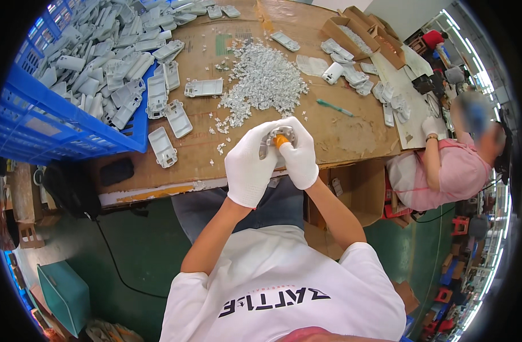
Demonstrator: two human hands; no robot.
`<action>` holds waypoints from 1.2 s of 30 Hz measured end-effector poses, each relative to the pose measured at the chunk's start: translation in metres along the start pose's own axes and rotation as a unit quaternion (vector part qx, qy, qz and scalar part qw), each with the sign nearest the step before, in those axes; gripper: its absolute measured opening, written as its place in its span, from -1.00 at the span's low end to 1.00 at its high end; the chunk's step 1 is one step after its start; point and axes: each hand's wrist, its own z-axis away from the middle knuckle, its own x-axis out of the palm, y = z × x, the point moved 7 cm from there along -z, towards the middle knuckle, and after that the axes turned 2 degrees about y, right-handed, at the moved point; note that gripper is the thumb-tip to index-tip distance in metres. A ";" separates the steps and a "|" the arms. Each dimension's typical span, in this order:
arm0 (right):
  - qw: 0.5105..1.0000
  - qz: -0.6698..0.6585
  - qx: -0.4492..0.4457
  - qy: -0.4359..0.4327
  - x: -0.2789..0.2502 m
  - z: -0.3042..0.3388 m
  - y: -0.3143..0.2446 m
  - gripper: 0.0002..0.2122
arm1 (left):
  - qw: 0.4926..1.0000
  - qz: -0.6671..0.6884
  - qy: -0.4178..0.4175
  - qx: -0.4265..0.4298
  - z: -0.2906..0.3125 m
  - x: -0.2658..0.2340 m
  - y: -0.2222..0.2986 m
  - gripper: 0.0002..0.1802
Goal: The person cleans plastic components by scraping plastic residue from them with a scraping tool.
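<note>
Both my hands wear white gloves and meet over the near edge of the cardboard-covered table [341, 137]. My left hand [249, 165] grips a small grey plastic housing [270, 137], mostly hidden by my fingers. My right hand [300, 157] holds an orange-handled tool [280, 140] pressed against that housing. Just beyond my hands lies a heap of small grey plastic bits [261, 85].
A blue crate [38, 122] heaped with grey housings stands at the left, with loose housings [175, 117] beside it. A teal pen [334, 107] and more housings lie to the right. Another person in pink [449, 171] sits at the table's right end near cardboard boxes [361, 28].
</note>
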 end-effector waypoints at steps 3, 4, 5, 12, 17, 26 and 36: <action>0.999 0.023 -0.032 0.000 0.003 0.006 -0.007 -0.82 | 1.000 -0.013 -0.008 -0.002 0.004 -0.003 0.005 -0.62; 0.999 0.023 -0.031 0.000 0.003 0.008 -0.008 -0.82 | 1.000 -0.011 -0.004 -0.002 0.007 -0.004 0.006 -0.61; 0.997 0.048 -0.051 -0.005 0.003 0.010 -0.011 -0.81 | 1.000 -0.010 -0.001 -0.002 0.011 -0.006 0.008 -0.61; 0.996 0.052 0.044 -0.065 0.004 0.012 -0.008 -0.70 | 0.998 -0.047 -0.003 -0.046 0.018 -0.009 0.009 -0.61; 0.986 -0.122 0.078 -0.086 0.011 0.016 -0.017 -0.55 | 0.990 -0.122 0.055 0.051 0.013 -0.019 0.021 -0.60; 0.992 -0.065 0.092 -0.059 0.010 0.021 -0.009 -0.66 | 0.997 -0.080 0.015 -0.002 0.013 -0.020 0.017 -0.62; 0.997 -0.011 0.059 -0.038 0.010 0.023 -0.023 -0.74 | 0.998 -0.067 0.003 -0.007 0.014 -0.018 0.015 -0.65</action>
